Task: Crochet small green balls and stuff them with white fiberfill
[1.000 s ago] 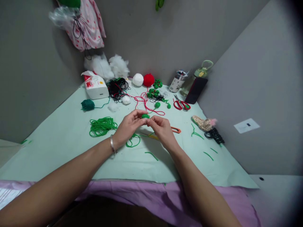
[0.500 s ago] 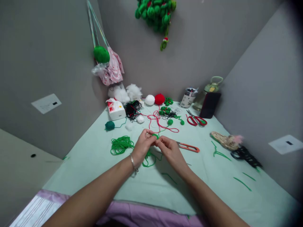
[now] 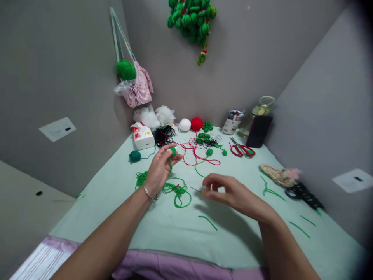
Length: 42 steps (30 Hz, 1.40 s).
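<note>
Green yarn, worked into a small round ball (image 3: 173, 151), sits pinched between the thumb and fingers of a person's left hand (image 3: 159, 169), held near the fingertips, with a green strand trailing down beside the palm. The right hand (image 3: 227, 190), well apart from it, has its fingertips closed on the yellow handle of a slim metal-shafted tool (image 3: 196, 189), whose shaft points toward the left hand; whether the tool is clear of the cloth cannot be told. Loose loops of green yarn (image 3: 182, 196) lie between the two hands, just below the left grip. Beyond the hands are a tangle of red yarn (image 3: 194, 151), a white ball (image 3: 184, 125) and a red ball (image 3: 196, 124). Red-handled scissors (image 3: 241, 148) lie beyond the right hand on the pale green cloth (image 3: 171, 237).
</note>
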Available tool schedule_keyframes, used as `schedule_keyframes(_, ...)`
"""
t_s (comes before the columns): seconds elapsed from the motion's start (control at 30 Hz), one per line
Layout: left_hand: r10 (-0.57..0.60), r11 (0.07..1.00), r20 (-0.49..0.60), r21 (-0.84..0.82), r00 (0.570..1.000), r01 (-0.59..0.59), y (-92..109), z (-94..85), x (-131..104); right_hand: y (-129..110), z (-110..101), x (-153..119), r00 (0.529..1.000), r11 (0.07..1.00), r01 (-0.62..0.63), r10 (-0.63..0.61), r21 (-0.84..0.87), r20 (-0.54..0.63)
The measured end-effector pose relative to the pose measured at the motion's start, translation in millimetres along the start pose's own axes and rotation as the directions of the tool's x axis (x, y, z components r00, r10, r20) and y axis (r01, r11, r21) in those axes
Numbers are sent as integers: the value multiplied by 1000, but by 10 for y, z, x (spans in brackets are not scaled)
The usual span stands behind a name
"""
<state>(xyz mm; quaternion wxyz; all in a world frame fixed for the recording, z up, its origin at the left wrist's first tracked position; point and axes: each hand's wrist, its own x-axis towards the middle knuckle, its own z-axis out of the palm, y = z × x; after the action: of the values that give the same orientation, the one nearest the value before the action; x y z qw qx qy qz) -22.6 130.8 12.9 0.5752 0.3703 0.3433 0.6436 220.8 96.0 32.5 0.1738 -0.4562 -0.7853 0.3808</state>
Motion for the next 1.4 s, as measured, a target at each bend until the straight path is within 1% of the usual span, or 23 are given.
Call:
schedule_keyframes(0.03, -6, 1000, 10, 7, 1000, 6, -9, -2, -2, -14, 17, -21, 988, 998, 16, -6, -67, 153)
schedule_keyframes(0.07, -17, 1000, 21, 15, 1000, 16, -25, 2, -10, -34, 55, -38, 966, 987, 57, -16, -152, 257)
schedule_keyframes(0.1, -28, 999, 32, 24, 999, 27, -44, 9, -22, -55, 108, -49, 963, 969, 88, -23, -233, 270)
schedule_keyframes(0.2, -60, 997, 54, 54, 997, 57, -107, 41, -63, -100, 259, -60, 977, 950, 71, -4, -305, 213)
schedule_keyframes(0.27, -79, 994, 66, 81, 995, 74, -145, 58, -82, -95, 282, -60, 978, 944, 73, -4, -322, 209)
schedule_keyframes(0.37, -110, 987, 87, 125, 990, 99, -197, 62, -90, -42, 183, -59, 985, 926, 41, 27, -376, 172)
schedule_keyframes(0.47, -125, 982, 98, 157, 987, 109, -244, 45, -84, 22, 63, -50, 997, 896, -41, 67, -442, 42)
schedule_keyframes(0.53, -121, 979, 103, 174, 987, 102, -267, 34, -81, 55, 40, -33, 997, 885, -75, 82, -460, -4)
schedule_keyframes(0.7, -92, 976, 147, 208, 985, 60, -290, 40, -87, 100, 82, 13, 996, 893, -68, 90, -446, 27)
schedule_keyframes(0.8, -78, 971, 175, 236, 981, 35, -293, 44, -87, 80, 15, 2, 996, 911, -63, 84, -407, 34)
schedule_keyframes(0.83, -73, 968, 178, 251, 981, 26, -293, 41, -87, 62, -22, -8, 996, 931, -54, 75, -361, 45)
schedule_keyframes(0.87, -69, 962, 179, 271, 981, 18, -291, 36, -89, 38, -58, -20, 997, 959, -38, 57, -280, 61)
schedule_keyframes(0.93, -70, 946, 181, 325, 981, 8, -284, 23, -100, -16, -101, -36, 997, 1000, -10, 12, -22, 79)
schedule_keyframes(0.97, -74, 935, 184, 356, 980, 4, -281, 18, -110, -42, -100, -36, 998, 992, 0, -8, 128, 65)
schedule_keyframes(1.0, -78, 923, 189, 385, 979, -1, -278, 16, -124, -64, -82, -28, 999, 965, 10, -20, 263, 34)
schedule_keyframes(1.03, -81, 912, 197, 411, 977, -7, -278, 18, -140, -81, -49, -13, 1000, 933, 21, -18, 360, -11)
schedule_keyframes(1.1, -85, 895, 218, 446, 972, -21, -285, 36, -176, -95, 48, 37, 993, 882, 49, 9, 469, -120)
schedule_keyframes(1.17, -88, 887, 242, 461, 966, -35, -302, 68, -211, -85, 155, 102, 980, 861, 74, 32, 502, -199)
schedule_keyframes(1.2, -89, 885, 254, 463, 963, -40, -314, 85, -227, -74, 205, 135, 971, 867, 82, 42, 492, -237)
schedule_keyframes(1.3, -86, 885, 280, 462, 956, -56, -357, 126, -266, -27, 321, 225, 933, 915, 83, 68, 394, -352)
schedule_keyframes(1.4, -83, 884, 289, 463, 954, -63, -403, 136, -290, 24, 385, 286, 912, 943, 54, 87, 329, -401)
